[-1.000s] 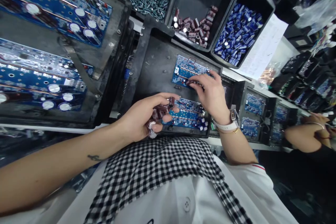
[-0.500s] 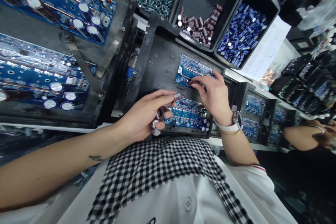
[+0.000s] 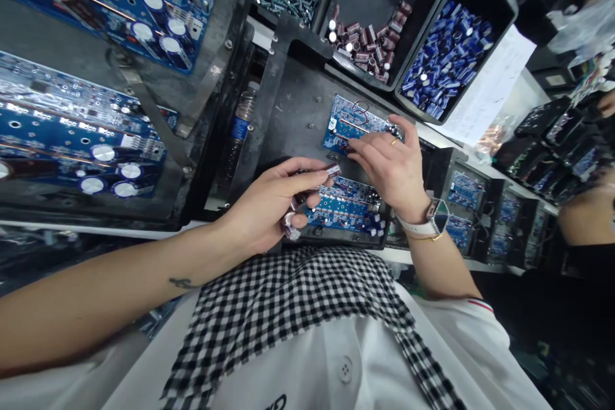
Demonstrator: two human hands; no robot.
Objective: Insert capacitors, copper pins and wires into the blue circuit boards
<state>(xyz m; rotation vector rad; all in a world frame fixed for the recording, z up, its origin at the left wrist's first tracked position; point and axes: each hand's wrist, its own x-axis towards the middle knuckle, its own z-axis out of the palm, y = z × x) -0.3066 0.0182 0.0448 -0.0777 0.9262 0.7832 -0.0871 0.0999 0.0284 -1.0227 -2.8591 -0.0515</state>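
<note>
Left hand (image 3: 269, 205) cups brown capacitors (image 3: 333, 170) near the upper board (image 3: 340, 116), right hand (image 3: 394, 170) bunches over it, grip hidden; probably light, slick, so pinch mid-can.

Only the white shirt (image 3: 307, 359) bears anything close to legible: dark lettering (image 3: 277, 403) at the bottom edge of the view, starting with what looks like a G, the rest cut off. Any print on the paper sheet (image 3: 497, 86), the blue label (image 3: 239, 129) of the bottle (image 3: 247, 102) or the white sticker (image 3: 332, 123) on the upper circuit board (image 3: 346, 120) is too small or blurred to read.
</note>
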